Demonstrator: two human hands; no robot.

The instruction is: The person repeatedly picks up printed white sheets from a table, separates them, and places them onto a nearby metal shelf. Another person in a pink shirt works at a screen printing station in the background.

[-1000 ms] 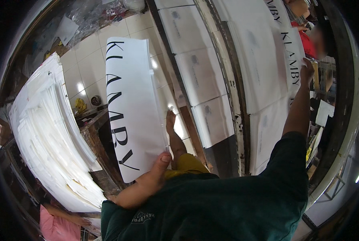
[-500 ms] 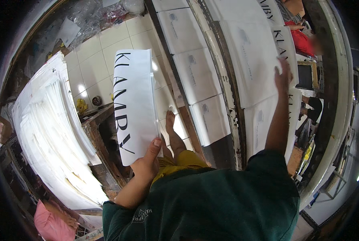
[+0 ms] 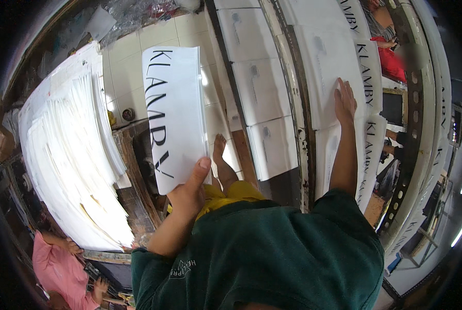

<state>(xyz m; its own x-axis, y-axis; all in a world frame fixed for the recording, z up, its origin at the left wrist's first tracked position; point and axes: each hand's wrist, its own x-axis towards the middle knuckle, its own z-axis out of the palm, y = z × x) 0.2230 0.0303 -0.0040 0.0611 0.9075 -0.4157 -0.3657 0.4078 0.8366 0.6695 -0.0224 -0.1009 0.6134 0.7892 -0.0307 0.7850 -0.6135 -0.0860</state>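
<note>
My left hand [image 3: 188, 187] grips a bundle of white sheets [image 3: 178, 113] by its near end, thumb on top. Large black letters run down the bundle's left side. Over on the right, my right hand [image 3: 345, 102] is open, its fingers stretched out over a white sheet [image 3: 324, 67] with small faint print, on the long table. Whether the palm presses on that sheet I cannot tell. More white sheets with black lettering [image 3: 368, 75] lie along the right edge beside my fingers.
On the left a big fanned pile of white sheets [image 3: 76, 165] rests on a wooden stand [image 3: 138, 175]. White printed sheets [image 3: 259, 88] line a lower shelf beside the table's worn rail [image 3: 298, 98]. A person in pink [image 3: 60, 268] is at lower left; another in red [image 3: 391, 59] is beyond the table.
My right hand has moved left, off the lettered edge and over the sheet, with its fingers straightened. The left hand still holds the bundle, now slightly higher in view.
</note>
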